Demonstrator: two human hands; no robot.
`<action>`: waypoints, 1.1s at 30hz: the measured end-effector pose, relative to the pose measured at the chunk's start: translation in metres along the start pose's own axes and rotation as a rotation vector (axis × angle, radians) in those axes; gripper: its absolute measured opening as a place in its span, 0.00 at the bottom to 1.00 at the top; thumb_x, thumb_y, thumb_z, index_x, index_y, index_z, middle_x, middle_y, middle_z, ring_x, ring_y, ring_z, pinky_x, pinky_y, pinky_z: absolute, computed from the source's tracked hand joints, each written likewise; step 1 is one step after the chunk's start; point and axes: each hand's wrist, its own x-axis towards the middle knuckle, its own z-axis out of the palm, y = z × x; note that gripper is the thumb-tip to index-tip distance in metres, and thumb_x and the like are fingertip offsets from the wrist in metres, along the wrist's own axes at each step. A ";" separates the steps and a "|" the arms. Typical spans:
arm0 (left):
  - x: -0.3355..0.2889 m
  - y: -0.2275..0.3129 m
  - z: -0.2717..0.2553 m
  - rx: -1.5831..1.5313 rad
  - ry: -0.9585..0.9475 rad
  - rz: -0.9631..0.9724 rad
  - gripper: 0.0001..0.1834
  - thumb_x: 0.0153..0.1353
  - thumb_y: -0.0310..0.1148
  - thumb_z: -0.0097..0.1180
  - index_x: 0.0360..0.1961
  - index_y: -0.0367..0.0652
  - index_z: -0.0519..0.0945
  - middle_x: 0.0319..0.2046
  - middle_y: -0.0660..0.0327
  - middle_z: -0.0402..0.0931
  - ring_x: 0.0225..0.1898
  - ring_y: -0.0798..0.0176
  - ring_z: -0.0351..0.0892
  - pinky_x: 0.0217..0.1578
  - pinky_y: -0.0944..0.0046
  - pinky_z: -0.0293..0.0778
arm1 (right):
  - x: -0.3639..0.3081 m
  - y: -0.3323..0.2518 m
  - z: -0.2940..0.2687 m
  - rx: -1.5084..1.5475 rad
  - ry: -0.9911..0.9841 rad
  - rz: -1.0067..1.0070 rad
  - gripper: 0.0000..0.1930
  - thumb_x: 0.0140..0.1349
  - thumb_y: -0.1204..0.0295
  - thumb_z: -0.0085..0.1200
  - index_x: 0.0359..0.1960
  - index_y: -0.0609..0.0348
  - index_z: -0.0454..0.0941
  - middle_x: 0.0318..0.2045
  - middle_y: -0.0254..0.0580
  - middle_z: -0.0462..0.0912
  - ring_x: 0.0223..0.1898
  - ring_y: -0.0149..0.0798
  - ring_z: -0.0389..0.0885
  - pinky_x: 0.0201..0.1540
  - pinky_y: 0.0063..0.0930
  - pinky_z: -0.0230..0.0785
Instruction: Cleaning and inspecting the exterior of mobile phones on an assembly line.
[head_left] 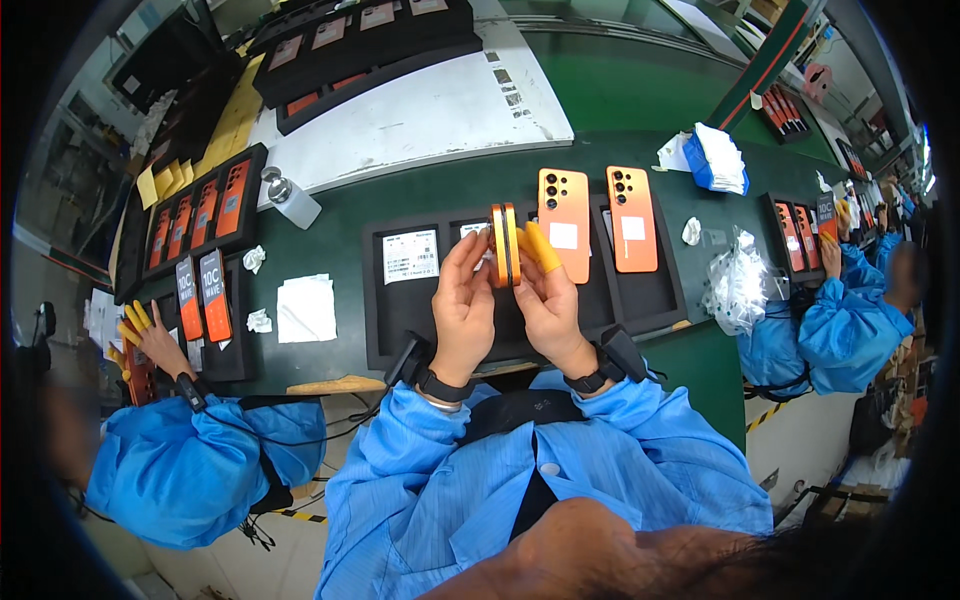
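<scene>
Between my left hand (465, 310) and my right hand (549, 308), two orange phones (504, 245) stand edge-on, close together with a dark line between them. Both hands have their fingers closed on the edges; yellow finger cots cover fingertips of the right. Below them lies a black foam tray (374, 330) with recesses. A white printed label (411, 257) shows in its left recess. Just right of my hands, an orange phone (566, 208) rests back up with a white sticker, its lower part near my right fingers. A similar orange phone (632, 240) lies farther right.
Left on the green table are a white cloth (306, 309), crumpled tissues (254, 260) and a dispenser bottle (292, 199). To the right are a clear plastic bag heap (737, 285) and a wipes pack (716, 160). Co-workers in blue (200, 470) sit on both sides.
</scene>
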 end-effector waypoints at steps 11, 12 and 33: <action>0.021 0.007 -0.010 -0.115 -0.072 -0.075 0.33 0.68 0.13 0.36 0.75 0.40 0.57 0.65 0.47 0.70 0.67 0.58 0.69 0.59 0.64 0.71 | 0.021 0.004 -0.007 0.061 -0.087 -0.028 0.39 0.58 0.92 0.30 0.76 0.64 0.47 0.71 0.57 0.61 0.74 0.46 0.58 0.76 0.42 0.47; 0.020 0.010 -0.011 -0.115 -0.072 -0.161 0.32 0.69 0.14 0.37 0.75 0.39 0.57 0.66 0.47 0.70 0.68 0.59 0.68 0.58 0.66 0.71 | 0.020 0.002 -0.009 0.096 -0.066 -0.015 0.39 0.58 0.93 0.29 0.75 0.64 0.48 0.70 0.57 0.62 0.74 0.46 0.58 0.76 0.42 0.47; 0.018 -0.014 -0.014 -0.066 -0.084 -0.390 0.33 0.64 0.11 0.35 0.72 0.33 0.60 0.64 0.43 0.71 0.65 0.55 0.72 0.63 0.63 0.68 | -0.003 0.033 -0.015 -0.159 0.023 0.126 0.31 0.64 0.90 0.33 0.72 0.69 0.54 0.67 0.57 0.67 0.70 0.48 0.67 0.71 0.39 0.58</action>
